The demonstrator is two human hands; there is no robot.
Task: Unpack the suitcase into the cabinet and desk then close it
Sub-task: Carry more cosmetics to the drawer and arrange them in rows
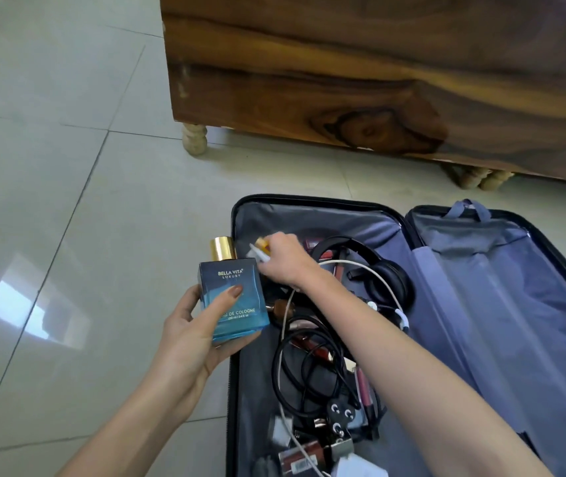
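Note:
An open suitcase [501, 304] with grey lining lies on the tiled floor. Its left half holds black headphones [383, 270], white and black cables [312, 370], plugs and several small cosmetic items. My left hand [192, 335] holds a blue cologne bottle [235, 294] with a gold cap upright, just left of the suitcase's edge. My right hand [283, 259] is over the top left corner of the suitcase, fingers closed on a small white and orange item [260, 250]. The right half of the suitcase shows only its zipped lining.
A dark wooden cabinet [360, 80] on turned pale legs [194, 139] stands just behind the suitcase. Pale glossy floor tiles [51, 218] stretch to the left.

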